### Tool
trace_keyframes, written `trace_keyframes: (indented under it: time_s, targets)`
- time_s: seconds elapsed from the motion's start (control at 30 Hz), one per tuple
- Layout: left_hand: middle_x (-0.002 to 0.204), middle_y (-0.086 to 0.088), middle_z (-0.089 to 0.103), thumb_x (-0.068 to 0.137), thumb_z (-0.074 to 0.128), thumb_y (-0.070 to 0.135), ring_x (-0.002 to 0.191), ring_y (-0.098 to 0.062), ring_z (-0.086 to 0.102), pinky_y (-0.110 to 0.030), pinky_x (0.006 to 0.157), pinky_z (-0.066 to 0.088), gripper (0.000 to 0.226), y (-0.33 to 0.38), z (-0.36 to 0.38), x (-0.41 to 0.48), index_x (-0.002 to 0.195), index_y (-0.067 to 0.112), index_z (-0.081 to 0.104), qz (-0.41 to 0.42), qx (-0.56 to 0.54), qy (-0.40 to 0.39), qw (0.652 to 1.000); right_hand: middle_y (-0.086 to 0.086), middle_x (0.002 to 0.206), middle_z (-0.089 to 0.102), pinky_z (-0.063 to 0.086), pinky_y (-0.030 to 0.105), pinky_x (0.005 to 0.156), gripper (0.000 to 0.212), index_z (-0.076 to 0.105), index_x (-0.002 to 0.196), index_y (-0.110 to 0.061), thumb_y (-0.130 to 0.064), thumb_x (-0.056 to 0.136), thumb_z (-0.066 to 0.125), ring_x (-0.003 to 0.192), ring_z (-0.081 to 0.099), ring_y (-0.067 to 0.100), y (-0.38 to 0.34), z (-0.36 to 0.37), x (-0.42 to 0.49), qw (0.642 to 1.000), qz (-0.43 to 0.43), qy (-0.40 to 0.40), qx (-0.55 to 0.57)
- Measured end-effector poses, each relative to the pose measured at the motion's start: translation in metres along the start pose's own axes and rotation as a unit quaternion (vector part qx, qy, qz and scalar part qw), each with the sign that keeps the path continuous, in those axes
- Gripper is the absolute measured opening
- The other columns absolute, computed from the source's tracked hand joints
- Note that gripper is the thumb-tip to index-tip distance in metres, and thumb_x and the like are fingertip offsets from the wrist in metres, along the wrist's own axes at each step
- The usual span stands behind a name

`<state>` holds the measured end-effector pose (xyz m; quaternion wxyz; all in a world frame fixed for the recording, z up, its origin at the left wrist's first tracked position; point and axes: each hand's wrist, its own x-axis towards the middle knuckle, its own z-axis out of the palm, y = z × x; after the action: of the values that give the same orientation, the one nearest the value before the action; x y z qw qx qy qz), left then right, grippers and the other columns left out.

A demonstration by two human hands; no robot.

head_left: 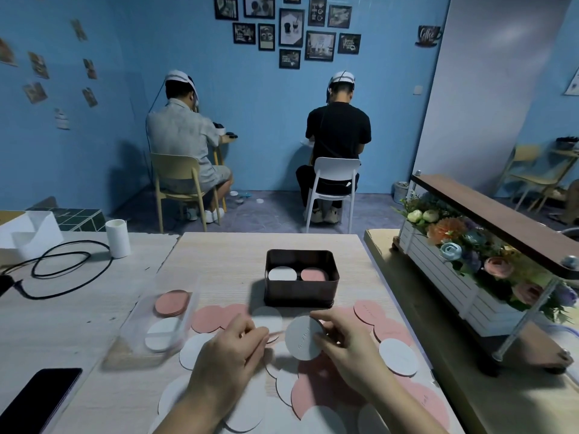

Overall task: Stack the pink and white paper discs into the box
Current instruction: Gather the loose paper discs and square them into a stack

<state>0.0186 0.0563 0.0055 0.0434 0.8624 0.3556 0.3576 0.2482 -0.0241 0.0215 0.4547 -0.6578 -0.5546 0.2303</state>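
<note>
White paper disc point(303, 338): I see it gripped upright by my right hand point(343, 343), thumb on its face and fingers on its edge, raised just above the loose discs, in front of the box. My left hand point(230, 347) is curled over the bench beside it, fingertips pinched together; I cannot tell whether they hold anything.

Box point(301, 278): dark metal, rectangular, open-topped, standing on the bench point(225, 261) beyond both hands. Inside, a white stack point(282, 273) on the left and a pink stack point(314, 274) on the right, side by side.

Loose discs point(316, 393): pink and white, overlapping, spread flat across the near bench around and under my hands.

Clear plastic tray point(163, 321), left of the hands: holds a pink pile at its far end and white discs at its near end.

Outward: black phone point(37, 399) at near left; black cable point(62, 264); white cylinder point(118, 238); flower planter point(463, 261) at right.
</note>
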Motion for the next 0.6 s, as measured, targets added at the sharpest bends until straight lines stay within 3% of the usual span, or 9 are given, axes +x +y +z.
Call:
trace_keyframes:
  time_s: [0.13,0.23,0.3,0.47,0.6]
  targets:
    - [0.077,0.003,0.054,0.097,0.055,0.033,0.059,-0.019,0.055,-0.033,0.047,0.05,0.019,0.005,-0.006,0.003,0.106,0.025,0.069,0.022,-0.035,0.092,0.995,-0.016,0.089,0.068,0.052,0.017,0.072,0.038,0.068,0.107,-0.042,-0.01,0.088,0.072,0.08,0.062,0.001,-0.004,0.001,-0.001,1.0,0.019,0.007,0.022]
    - [0.076,0.005,0.052,0.099,0.055,0.031,0.062,-0.016,0.052,-0.033,0.05,0.048,0.02,0.009,-0.008,0.005,0.109,0.023,0.07,0.08,-0.033,0.056,0.995,0.0,0.089,0.072,0.058,0.036,0.079,0.038,0.071,0.106,-0.044,-0.01,0.089,0.071,0.08,0.066,0.008,-0.007,0.003,0.0,0.994,0.047,-0.016,0.098]
    - [0.081,0.007,0.05,0.1,0.055,0.033,0.066,-0.014,0.05,-0.032,0.053,0.048,0.019,0.009,-0.005,0.005,0.11,0.024,0.069,0.097,-0.037,0.017,0.994,0.009,0.09,0.072,0.059,0.042,0.078,0.039,0.071,0.108,-0.042,-0.008,0.091,0.069,0.079,0.066,0.012,-0.009,0.006,-0.001,0.988,0.052,-0.037,0.141]
    - [0.109,0.01,0.049,0.097,0.059,0.031,0.092,-0.003,0.056,-0.019,0.074,0.051,0.014,0.002,0.005,0.001,0.106,0.031,0.069,0.052,-0.132,-0.031,0.989,0.017,0.1,0.071,0.059,0.038,0.077,0.038,0.072,0.113,-0.035,-0.003,0.094,0.064,0.082,0.067,0.015,-0.015,0.012,-0.002,0.98,0.052,-0.045,0.187]
    - [0.128,0.016,0.051,0.092,0.068,0.017,0.109,-0.001,0.059,-0.014,0.089,0.05,0.024,0.004,0.01,-0.003,0.109,0.034,0.071,0.025,-0.186,-0.037,0.981,0.002,0.095,0.074,0.059,0.032,0.073,0.037,0.073,0.114,-0.035,-0.004,0.097,0.061,0.082,0.066,0.012,-0.021,0.016,-0.004,0.971,0.054,-0.053,0.228]
